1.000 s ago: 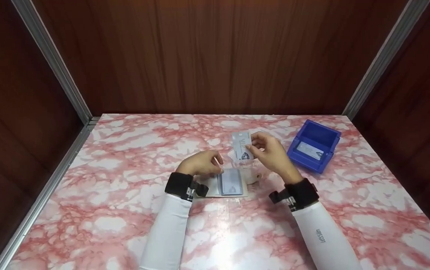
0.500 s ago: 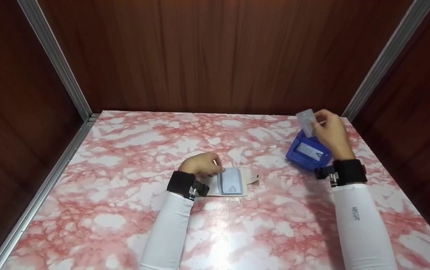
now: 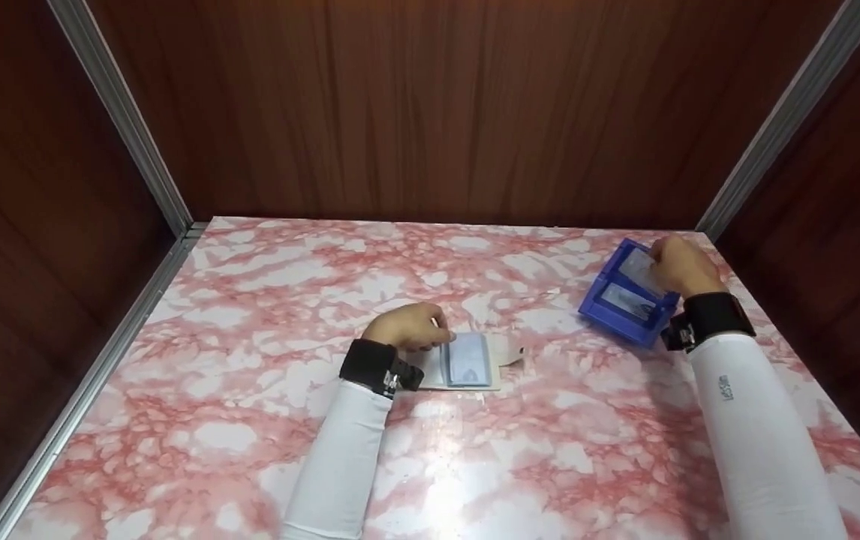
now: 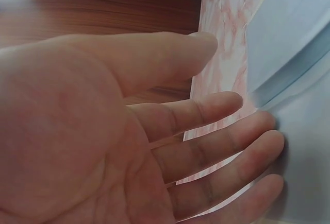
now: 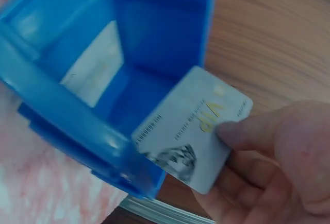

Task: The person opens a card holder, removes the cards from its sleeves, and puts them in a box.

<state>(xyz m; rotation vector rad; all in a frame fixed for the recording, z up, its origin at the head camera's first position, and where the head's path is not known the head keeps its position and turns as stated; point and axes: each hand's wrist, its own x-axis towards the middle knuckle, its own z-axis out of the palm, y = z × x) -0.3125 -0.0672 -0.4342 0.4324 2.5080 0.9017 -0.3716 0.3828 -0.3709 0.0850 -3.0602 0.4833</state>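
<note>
At frame right, the right hand (image 3: 689,266) pinches a card (image 5: 193,126) (long axis slanting toward lower left in the right wrist view) at the blue box (image 3: 614,321); the left hand (image 3: 409,328), fingers relaxed, is beside the central card holder (image 3: 469,360).

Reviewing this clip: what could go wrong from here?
The VIP card, pinched in the right hand, could catch on the rim of the blue bin. If released, it might slide over the card lying inside. The left hand doesn't visibly grip the open card holder, so it might fold shut.
</note>
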